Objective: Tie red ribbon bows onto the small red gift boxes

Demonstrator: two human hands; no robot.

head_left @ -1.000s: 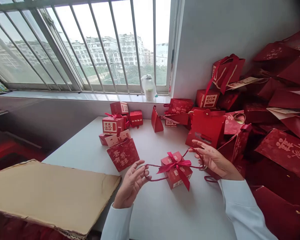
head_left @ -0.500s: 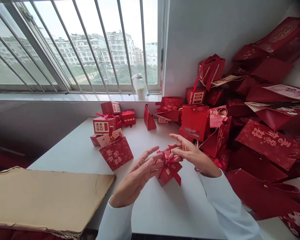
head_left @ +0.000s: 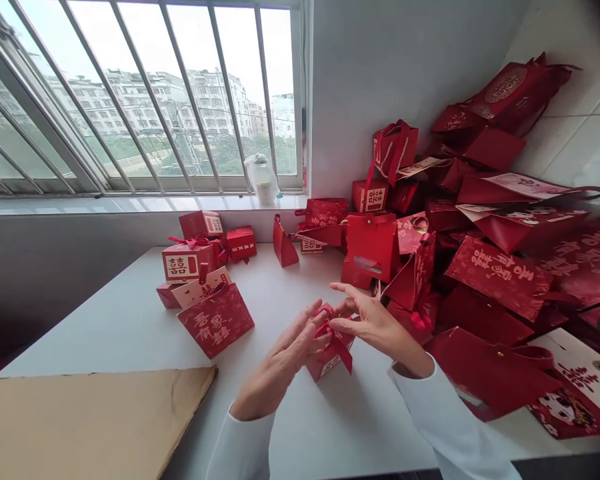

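A small red gift box (head_left: pixel 321 365) stands on the white table, tied on top with a red ribbon (head_left: pixel 343 353) whose tail hangs down the side. From the left, my left hand (head_left: pixel 283 360) reaches over it with fingers stretched out, their tips at the bow. On the other side my right hand (head_left: pixel 375 327) has its fingers apart, the index pointing away and the others curved near the ribbon. Both hands partly cover the bow, so I cannot tell whether fingertips touch it. Left of them a red gift bag (head_left: pixel 217 320) with light lettering leans on the table.
Several red boxes (head_left: pixel 180 263) are stacked at the table's back left. A large heap of red gift bags (head_left: pixel 490 273) fills the right side. Cardboard (head_left: pixel 95 420) covers the near left corner. A jar in plastic (head_left: pixel 264 180) stands on the sill below the barred window.
The view has turned slightly right, so things sit further left. Both hands have drawn closer around the bow. The box looks slightly turned, with more of its printed side showing.
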